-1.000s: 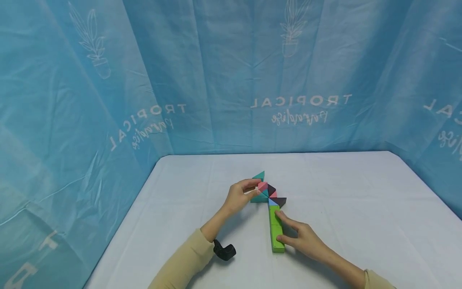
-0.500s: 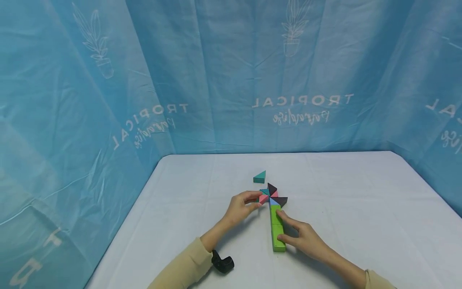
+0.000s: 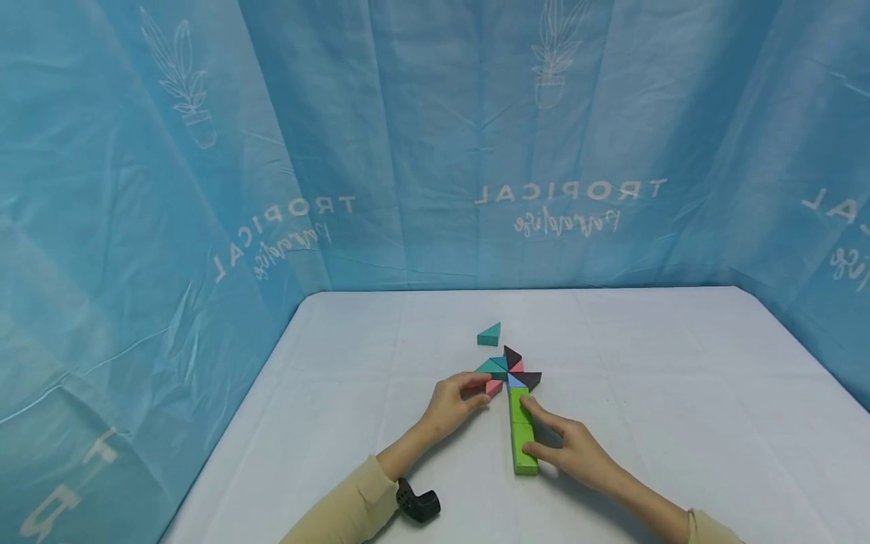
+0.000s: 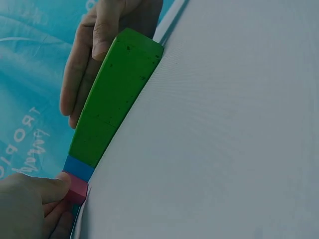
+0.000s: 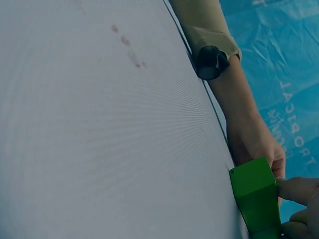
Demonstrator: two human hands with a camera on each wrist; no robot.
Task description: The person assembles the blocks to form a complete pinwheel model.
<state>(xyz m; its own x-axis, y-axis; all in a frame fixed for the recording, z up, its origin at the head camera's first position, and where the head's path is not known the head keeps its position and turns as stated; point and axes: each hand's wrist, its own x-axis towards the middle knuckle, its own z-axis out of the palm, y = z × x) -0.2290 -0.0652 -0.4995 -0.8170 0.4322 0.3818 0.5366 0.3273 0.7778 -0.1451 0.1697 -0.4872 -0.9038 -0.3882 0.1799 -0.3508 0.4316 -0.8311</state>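
My left hand pinches a small pink triangular block between thumb and fingers, at the lower left of a pinwheel of triangular blocks. In the left wrist view the pink block sits beside the blue triangular block. The pinwheel also has teal blocks, dark blocks and another pink one. Two green blocks lie end to end below it as a stem. My right hand touches their right side with thumb and fingertip, fingers fairly straight.
A loose teal triangular block lies beyond the pinwheel. The white-covered table extends around the blocks, with a blue printed curtain behind and at the sides. A black wrist device hangs at my left sleeve.
My left hand has brought the pink block toward me, from the pinwheel's upper left to its lower left. The teal blocks there are uncovered. My right hand stays on the green blocks.
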